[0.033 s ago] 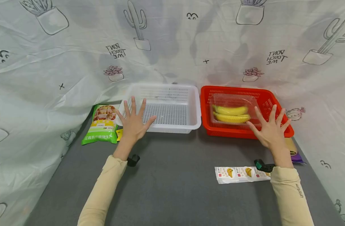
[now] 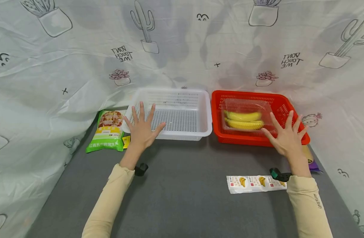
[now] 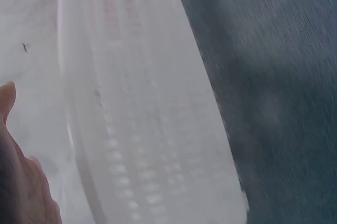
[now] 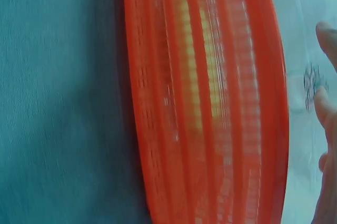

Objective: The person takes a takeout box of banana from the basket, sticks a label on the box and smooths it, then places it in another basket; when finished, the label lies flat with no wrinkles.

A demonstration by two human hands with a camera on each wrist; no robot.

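My left hand point(image 2: 141, 134), fingers spread, hovers over the front left corner of the white plastic basket point(image 2: 184, 135) and holds nothing. In the left wrist view, part of this hand point(image 3: 23, 176) shows beside the blurred basket. With its fingers also spread, my right hand point(image 2: 289, 140) is above the front right part of the red basket point(image 2: 238, 140). Inside that basket, bananas point(image 2: 244, 125) lie in a clear plastic box point(image 2: 250, 105). The right wrist view shows the right fingers point(image 4: 325, 109) at the edge, apart from the red basket.
A green food bag point(image 2: 106, 132) lies left of the white basket, with a small yellow packet point(image 2: 126, 142) beside it. A strip of banana labels point(image 2: 250, 183) lies on the grey table point(image 2: 182, 198). A purple and tan packet point(image 2: 313, 165) is partly hidden behind the right wrist. Patterned cloth point(image 2: 182, 43) hangs around.
Both hands have shifted very slightly to the right, fingers still spread. The baskets, bananas and labels have not moved.
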